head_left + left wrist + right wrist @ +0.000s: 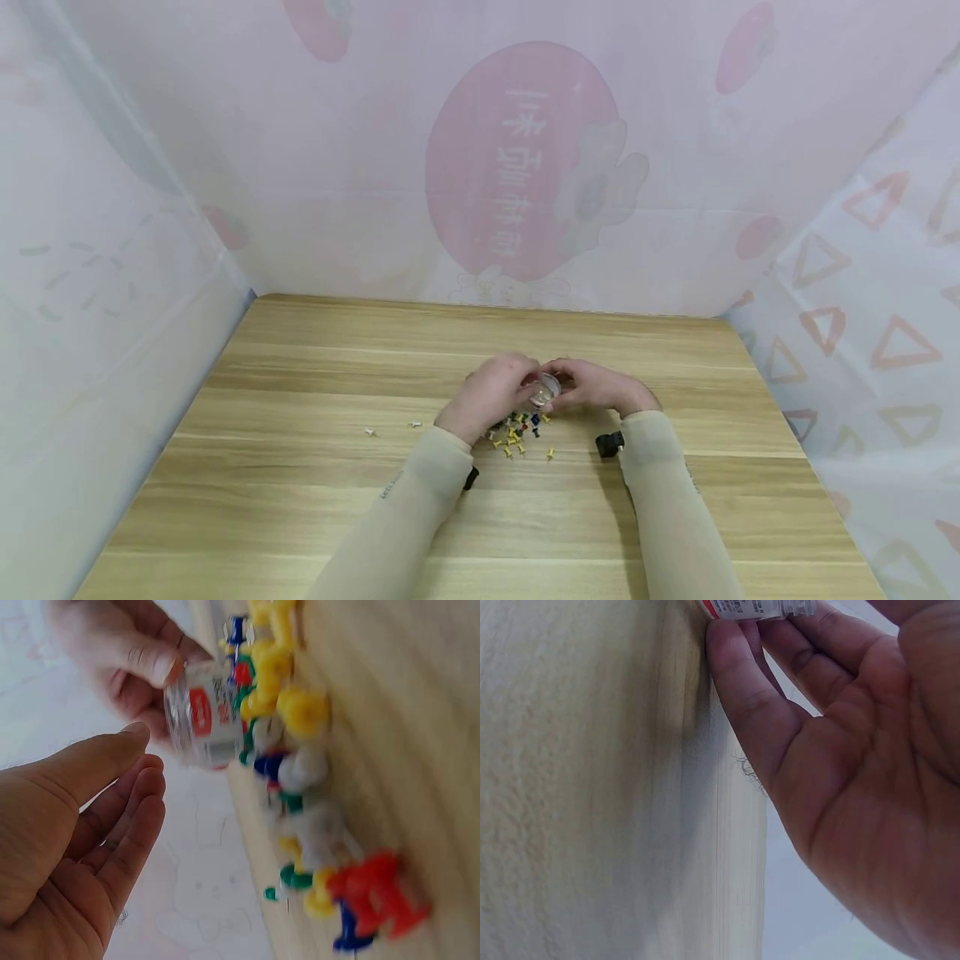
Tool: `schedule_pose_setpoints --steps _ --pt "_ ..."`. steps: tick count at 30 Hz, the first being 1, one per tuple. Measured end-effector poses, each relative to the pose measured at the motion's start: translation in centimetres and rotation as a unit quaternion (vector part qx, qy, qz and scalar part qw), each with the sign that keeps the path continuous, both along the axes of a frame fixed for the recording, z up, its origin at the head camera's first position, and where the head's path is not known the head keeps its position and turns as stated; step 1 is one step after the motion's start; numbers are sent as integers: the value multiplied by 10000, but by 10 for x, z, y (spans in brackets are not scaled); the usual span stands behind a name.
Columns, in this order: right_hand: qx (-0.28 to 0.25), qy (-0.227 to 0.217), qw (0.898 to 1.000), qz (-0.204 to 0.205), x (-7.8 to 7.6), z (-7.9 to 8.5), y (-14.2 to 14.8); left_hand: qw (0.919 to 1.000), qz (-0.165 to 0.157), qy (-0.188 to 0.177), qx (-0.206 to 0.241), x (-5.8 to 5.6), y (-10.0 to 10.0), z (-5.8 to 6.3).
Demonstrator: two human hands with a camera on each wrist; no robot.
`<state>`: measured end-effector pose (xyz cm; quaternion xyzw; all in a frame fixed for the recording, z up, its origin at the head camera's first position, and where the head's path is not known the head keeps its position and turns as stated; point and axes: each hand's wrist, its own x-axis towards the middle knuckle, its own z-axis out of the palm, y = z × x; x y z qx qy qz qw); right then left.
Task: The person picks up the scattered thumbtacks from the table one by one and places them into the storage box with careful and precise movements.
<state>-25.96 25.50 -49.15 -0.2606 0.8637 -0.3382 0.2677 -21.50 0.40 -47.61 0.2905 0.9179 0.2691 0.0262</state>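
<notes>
My right hand (600, 389) grips a small clear plastic jar (547, 388) with a red and white label, its thumb and fingers around the sides. In the left wrist view the jar (214, 720) lies tilted, its mouth facing my left hand (90, 817). The thumb and fingertips of that hand come close together right by the mouth, and nothing shows between them. Beneath the hands is a pile of push pins (514, 434) in yellow, white, red, blue and green. Only the lower end of the jar (750, 607) shows in the right wrist view.
Two white push pins (416, 424) lie apart, left of the pile. A single yellow push pin (551, 454) sits in front of it. The wooden table (315, 500) is bordered by printed cloth walls (337, 167) at the back and both sides.
</notes>
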Motion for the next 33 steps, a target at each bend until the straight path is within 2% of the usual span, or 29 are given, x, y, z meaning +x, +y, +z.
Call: schedule_pose_setpoints --steps 5,11,16,28,33 --pt "5 81 10000 21 1 0 -1 9993 195 -261 198 -3 -14 2" --pt "-2 118 9999 61 2 1 -2 9989 396 -190 186 -7 -29 4" --pt "-11 73 10000 50 2 2 -1 9974 660 -267 102 -8 -39 8" --pt "-102 -50 9999 17 1 2 0 9935 861 -458 -595 -13 -48 0" --pt "-129 -73 9999 36 0 1 0 9917 874 -406 -855 -13 -46 -3"
